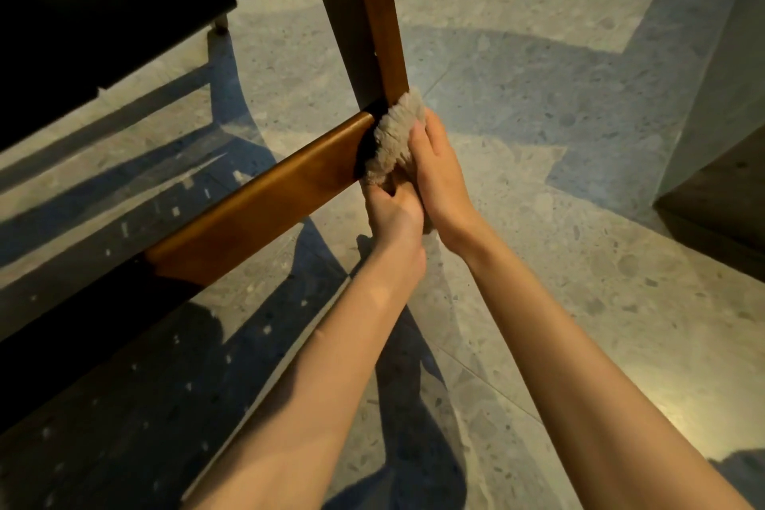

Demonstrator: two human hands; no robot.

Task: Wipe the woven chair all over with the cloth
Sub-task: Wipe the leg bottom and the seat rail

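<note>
**Both hands on cloth at chair frame joint**

Two bare forearms reached in from the bottom edge and converged at one spot. The left hand [393,213] sat lower, back of the hand to the camera, with its fingers curled tight around the cloth's [395,139] lower end. The right hand [441,174] sat just above and right of it, touching it. Its fingers were close together and lightly bent round the cloth's right side, thumb on the near face (grip looked looser than the left).

Counts: two hands, one cloth, one chair [265,203]. Two lit brown wood members showed, a rail and a leg [383,12]; the rest of the chair was dark, weave not readable.

The cloth, fluffy and beige, was bunched against the corner where rail meets leg, touching both. Its long axis ran from upper right to lower left. The rail's long axis ran from lower left up to that corner. The leg ran from the corner to the top edge of the view, leaning slightly left.

Underneath was a speckled stone floor [538,228], with a dark block [728,203] at the right edge.
</note>
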